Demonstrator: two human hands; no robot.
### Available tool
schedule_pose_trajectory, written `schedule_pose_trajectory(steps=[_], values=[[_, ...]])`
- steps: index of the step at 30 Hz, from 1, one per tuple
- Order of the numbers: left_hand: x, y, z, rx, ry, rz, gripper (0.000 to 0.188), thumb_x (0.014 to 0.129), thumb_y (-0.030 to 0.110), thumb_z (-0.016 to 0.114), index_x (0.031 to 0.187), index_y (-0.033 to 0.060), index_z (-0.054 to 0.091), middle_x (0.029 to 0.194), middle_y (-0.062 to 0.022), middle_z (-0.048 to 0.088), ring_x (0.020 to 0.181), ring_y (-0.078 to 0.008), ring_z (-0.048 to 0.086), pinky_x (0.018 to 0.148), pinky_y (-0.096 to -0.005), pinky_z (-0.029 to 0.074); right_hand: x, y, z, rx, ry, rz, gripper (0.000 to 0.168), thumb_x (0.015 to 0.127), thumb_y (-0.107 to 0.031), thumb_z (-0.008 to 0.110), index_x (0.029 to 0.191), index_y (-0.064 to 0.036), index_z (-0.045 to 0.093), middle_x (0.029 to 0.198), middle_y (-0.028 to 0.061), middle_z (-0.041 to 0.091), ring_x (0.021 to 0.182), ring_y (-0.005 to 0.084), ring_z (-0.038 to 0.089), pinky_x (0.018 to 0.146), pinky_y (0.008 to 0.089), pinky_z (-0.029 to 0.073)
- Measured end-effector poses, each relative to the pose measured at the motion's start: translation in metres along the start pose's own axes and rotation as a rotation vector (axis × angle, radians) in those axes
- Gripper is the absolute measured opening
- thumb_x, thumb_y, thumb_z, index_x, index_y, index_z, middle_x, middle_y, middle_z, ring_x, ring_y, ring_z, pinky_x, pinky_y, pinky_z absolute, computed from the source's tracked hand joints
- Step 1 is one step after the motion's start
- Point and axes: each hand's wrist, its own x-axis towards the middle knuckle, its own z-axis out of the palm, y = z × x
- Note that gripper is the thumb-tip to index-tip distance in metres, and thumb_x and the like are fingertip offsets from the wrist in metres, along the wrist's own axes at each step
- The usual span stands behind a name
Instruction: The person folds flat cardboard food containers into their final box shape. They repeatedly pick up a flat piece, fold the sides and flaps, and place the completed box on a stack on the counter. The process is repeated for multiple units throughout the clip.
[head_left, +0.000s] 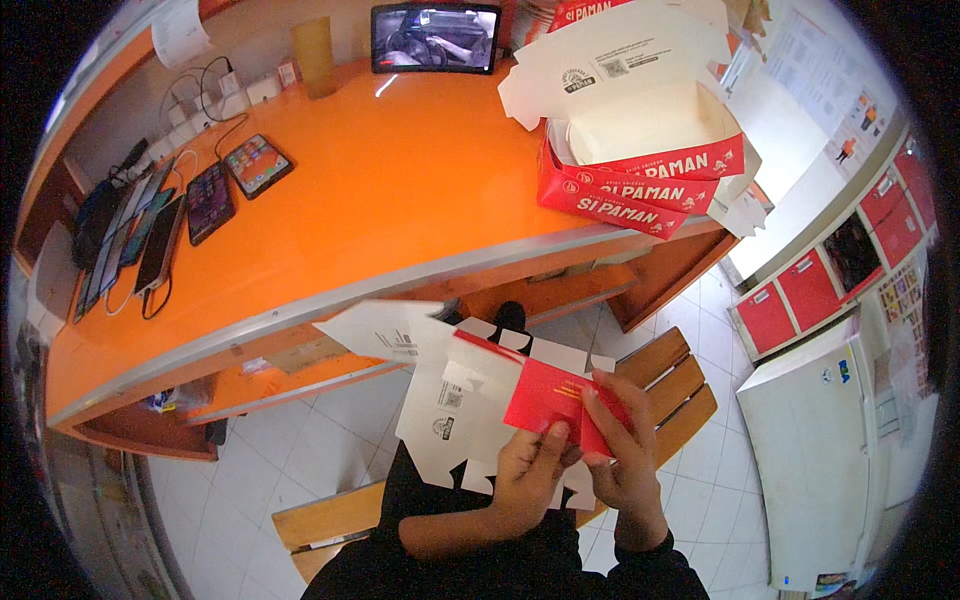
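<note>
Over my lap, my left hand grips the lower edge of a partly folded red cardboard food box, thumb on its red outer face. My right hand holds the same box at its right end, with fingers on a red end panel that stands at an angle. The box's printed white lid flap reaches out to the left. Under it, flat white carton blanks with notched edges lie across my thighs. Part of the box is hidden behind my fingers.
Folded red-and-white boxes are nested at the orange counter's right end, overhanging its metal edge. Several phones lie at the left near power sockets. A tablet stands behind. A slatted wooden bench is under me; a white refrigerator stands right.
</note>
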Motion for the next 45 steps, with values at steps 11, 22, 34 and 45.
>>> schedule_pose_trajectory(steps=[11, 22, 34, 45], values=[[0.013, 0.015, 0.008, -0.052, 0.091, 0.052, 0.023, 0.096, 0.017, 0.047, 0.113, 0.0024, 0.050, 0.103, -0.0086, 0.060, 0.085, -0.0145, 0.060, 0.071, -0.0297, 0.052, -0.006, 0.009, 0.000, 0.021, 0.068, -0.050, 0.062, 0.074, -0.048, 0.063, 0.122, -0.010, 0.055, 0.126, 0.0186, 0.047, 0.118, 0.0403, 0.044, 0.096, 0.0493, 0.039], [0.012, 0.025, -0.002, 0.095, 0.014, 0.030, 0.025, 0.097, 0.014, 0.043, 0.116, -0.0019, 0.048, 0.112, -0.0125, 0.058, 0.100, -0.0174, 0.059, 0.087, -0.0344, 0.051, -0.002, 0.009, -0.001, -0.138, -0.035, -0.206, 0.061, 0.069, -0.046, 0.067, 0.117, -0.008, 0.057, 0.124, 0.0169, 0.047, 0.116, 0.0413, 0.046, 0.094, 0.0488, 0.042], [0.008, 0.005, -0.001, 0.060, 0.058, 0.060, 0.025, 0.098, 0.018, 0.041, 0.113, -0.0013, 0.048, 0.100, -0.0084, 0.059, 0.088, -0.0106, 0.058, 0.077, -0.0255, 0.050, -0.007, -0.007, 0.016, -0.250, 0.033, -0.001, 0.049, 0.079, -0.040, 0.061, 0.121, -0.014, 0.057, 0.123, 0.0194, 0.045, 0.112, 0.0396, 0.043, 0.094, 0.0505, 0.037], [0.004, 0.008, 0.003, 0.072, 0.122, 0.080, 0.024, 0.096, 0.015, 0.046, 0.115, 0.0004, 0.051, 0.102, -0.0086, 0.060, 0.089, -0.0140, 0.060, 0.071, -0.0257, 0.050, -0.010, 0.003, 0.020, -0.068, 0.184, -0.079, 0.048, 0.075, -0.035, 0.067, 0.116, -0.013, 0.056, 0.125, 0.0191, 0.045, 0.114, 0.0387, 0.046, 0.092, 0.0485, 0.041]])
